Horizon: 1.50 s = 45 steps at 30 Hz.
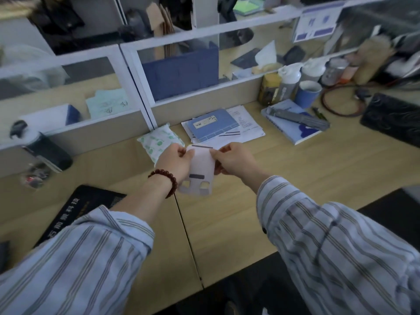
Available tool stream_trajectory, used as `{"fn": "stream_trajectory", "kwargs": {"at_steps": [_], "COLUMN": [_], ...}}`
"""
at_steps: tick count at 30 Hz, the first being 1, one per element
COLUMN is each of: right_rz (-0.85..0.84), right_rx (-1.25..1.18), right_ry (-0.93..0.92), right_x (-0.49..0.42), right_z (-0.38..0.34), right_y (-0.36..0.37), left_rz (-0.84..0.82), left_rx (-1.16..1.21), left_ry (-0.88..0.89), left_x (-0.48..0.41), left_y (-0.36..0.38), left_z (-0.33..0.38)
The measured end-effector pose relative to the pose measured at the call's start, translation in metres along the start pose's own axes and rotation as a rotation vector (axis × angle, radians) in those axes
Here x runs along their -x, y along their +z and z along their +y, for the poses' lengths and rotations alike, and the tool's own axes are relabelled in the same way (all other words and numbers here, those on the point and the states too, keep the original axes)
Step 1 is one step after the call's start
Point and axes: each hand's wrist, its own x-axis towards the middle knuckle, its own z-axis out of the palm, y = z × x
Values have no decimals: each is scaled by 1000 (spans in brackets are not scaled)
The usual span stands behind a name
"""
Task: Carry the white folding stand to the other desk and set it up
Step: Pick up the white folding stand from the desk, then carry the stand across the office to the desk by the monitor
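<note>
The white folding stand (201,169) hangs in the air above the wooden desk (295,178), near the seam between two desktops. It is a flat white plate with dark grey strips at its top and middle and two cut-outs at its lower end. My left hand (176,161), with a bead bracelet at the wrist, pinches its upper left edge. On the other side, my right hand (234,159) grips the upper right edge. Both hands partly cover the stand's top half.
A white and green wipes pack (156,142) lies just behind my left hand. Blue notebooks on papers (213,126), a book with a grey tool (293,123), bottles and a blue cup (306,93) stand farther back. A black mat (77,208) lies left, a glass partition (141,87) behind.
</note>
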Motion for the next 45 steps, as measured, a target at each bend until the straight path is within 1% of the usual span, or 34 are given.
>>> {"fn": "stream_trajectory", "kwargs": {"at_steps": [3,5,9,12,15,19,26,32,36,39,42,45], "right_rz": [53,99,257,345,455,615,943,1266,1463,1624,1789,1927], "right_rx": [-85,-70,-13,-54,-103,-141,2,-7,-98,-137,-144,-145], "right_ry": [-36,-49,-84,-96,-117,-80,25,124,190,279,379,439], "right_x": [36,60,122,178,238,319,466,604,717,814,915,1022], "right_z": [-19,-30,-49,-54,-53,-48,-38,-3,32,60,88,118], "right_y": [-15,-22,-24,-15,-1,6,-15,-36,-32,-17,6,35], "left_rz": [83,82,-17,-82,-176,-377,-714,-992,-1167,-1295,-1484,-1679], "left_rx": [71,113,189,234,282,420,556,584,578,535,447,400], "left_ry": [79,137,292,386,444,454,471,617,736,852,928,972], "left_x": [21,36,79,123,173,235,355,480,596,698,807,922], "left_y": [-19,-30,-52,-71,-89,-99,-90,-56,-27,-10,3,16], "left_z": [25,42,60,62,57,57,91,126,136,131,114,89]}}
